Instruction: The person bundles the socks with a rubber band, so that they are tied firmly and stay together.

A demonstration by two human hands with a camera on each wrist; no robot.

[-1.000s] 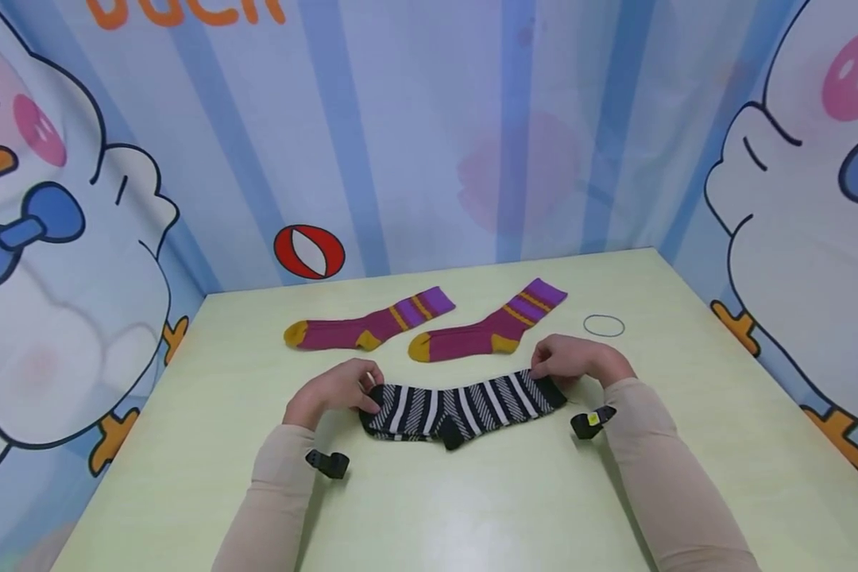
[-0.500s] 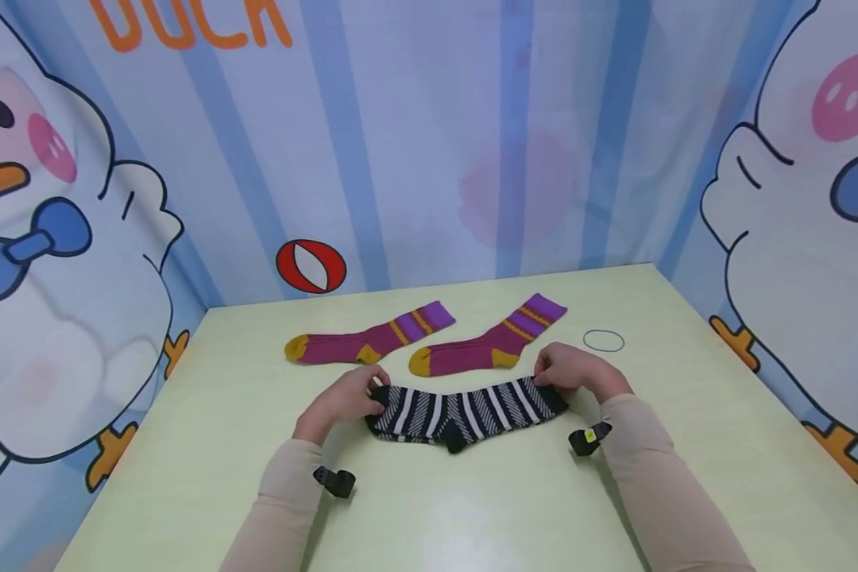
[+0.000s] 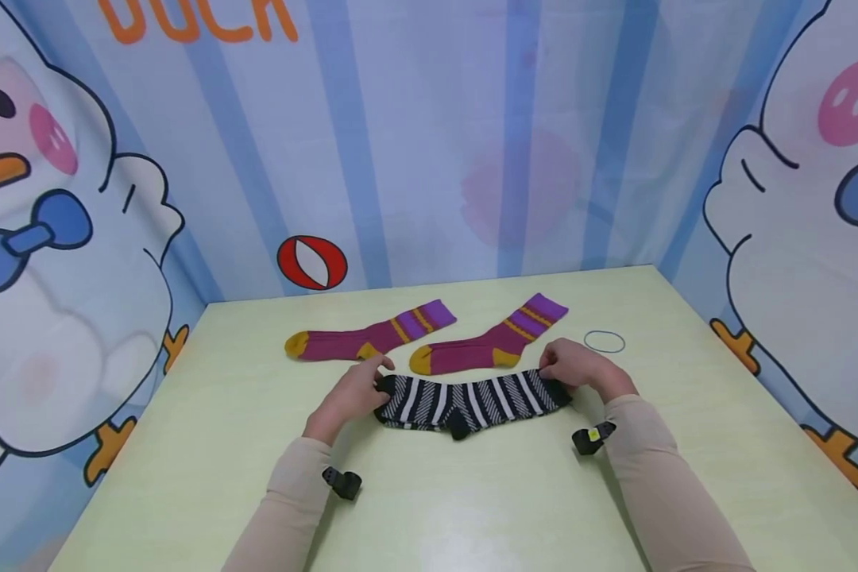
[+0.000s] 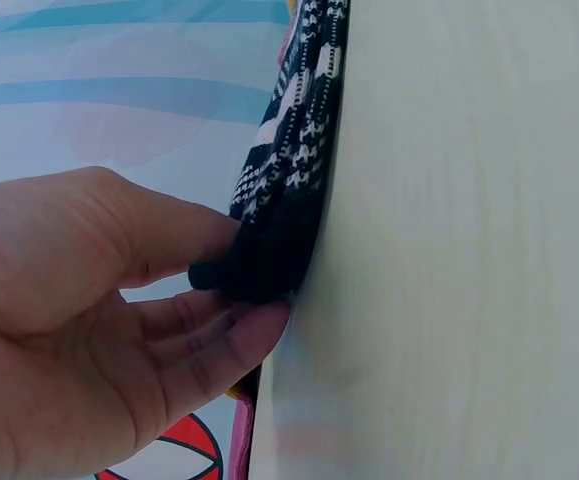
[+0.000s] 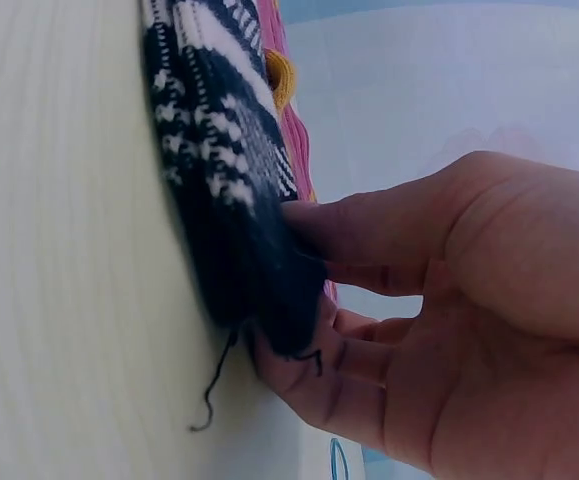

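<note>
Black and white patterned socks (image 3: 472, 403), apparently two layers stacked, lie sideways at the middle of the table. At their black toe end (image 4: 269, 250) my left hand (image 3: 350, 397) pinches the fabric, thumb on top and fingers beneath. My right hand (image 3: 577, 365) pinches the dark cuff (image 5: 259, 270) between thumb and fingers. Loose dark threads (image 5: 212, 385) hang from that cuff in the right wrist view. Just behind the patterned socks lie two maroon socks, one at the left (image 3: 336, 345) and one at the right (image 3: 465, 355), with mustard toes and heels and purple cuffs.
A thin blue loop (image 3: 604, 342) lies at the right rear of the pale table (image 3: 472, 508). Printed cloth walls (image 3: 429, 159) with cartoon ducks stand along its back and sides. Black wrist cameras sit on the left (image 3: 342, 483) and right (image 3: 592, 438) sleeves.
My left hand has shifted slightly right with the toe end, and the patterned socks lie a little further right and straighter. The right hand stays at the cuff. The head view has tilted slightly.
</note>
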